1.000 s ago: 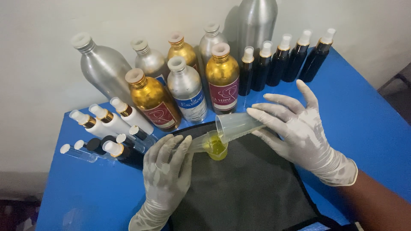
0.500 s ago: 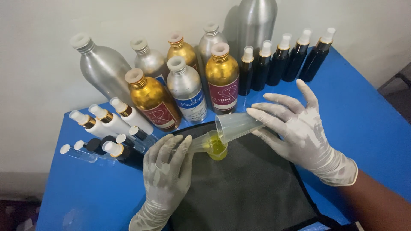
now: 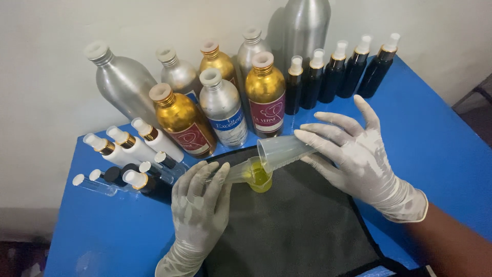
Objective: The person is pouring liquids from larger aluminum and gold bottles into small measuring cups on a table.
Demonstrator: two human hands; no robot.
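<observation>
My right hand [image 3: 359, 159], in a pale glove, holds a clear plastic beaker [image 3: 282, 151] tipped on its side, mouth toward the left. Its lip sits over a small clear cup [image 3: 259, 177] with yellow liquid in it. My gloved left hand [image 3: 200, 205] grips that small cup from the left. Both are held just above a dark cloth mat [image 3: 297, 231] on the blue table [image 3: 441, 143].
Several silver and gold metal bottles [image 3: 220, 107] stand against the white wall, with a row of black spray bottles [image 3: 338, 72] to their right. White and black small spray bottles [image 3: 128, 154] and thin vials lie at the left. The table's left edge is near.
</observation>
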